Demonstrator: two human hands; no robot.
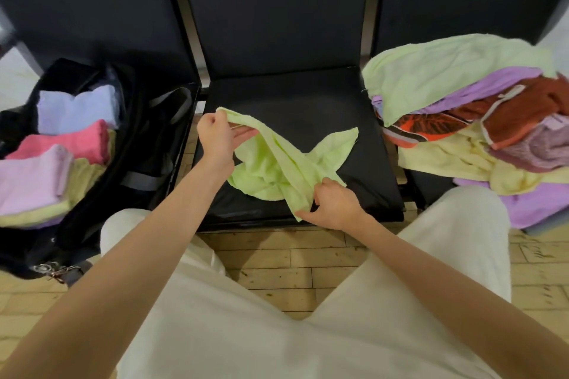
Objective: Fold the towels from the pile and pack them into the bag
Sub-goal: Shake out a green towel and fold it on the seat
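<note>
The light green towel [277,163] hangs between the person's two hands over the black seat [354,163] of the middle chair, its bulk sagging onto the cushion. The left hand [215,135] is raised near the seat's left edge, fingers curled round one corner of the towel, which pokes up just above the knuckles. The right hand [334,204] is lower and nearer the body, by the seat's front edge, pinching another part of the towel's edge between thumb and fingers. From the left hand the cloth runs down in a twisted band to the right hand, and a loose flap spreads off to the right across the cushion, ending in a pointed corner.

The towel is thin, pale lime, crumpled and not yet folded; its edges look a little frayed.

On the chair to the right lies the pile of towels [480,120], unfolded and heaped: a big pale green one on top, then purple, rust-red, an orange patterned one, pale yellow and more purple at the bottom. It sits well apart from the hands.

On the left stands the open black bag [147,144], already holding folded towels [61,157] side by side: pale blue, pink, lilac, with yellow-green ones under them. The person's cream trousers [277,332] fill the foreground, above a wooden floor [292,268].
</note>
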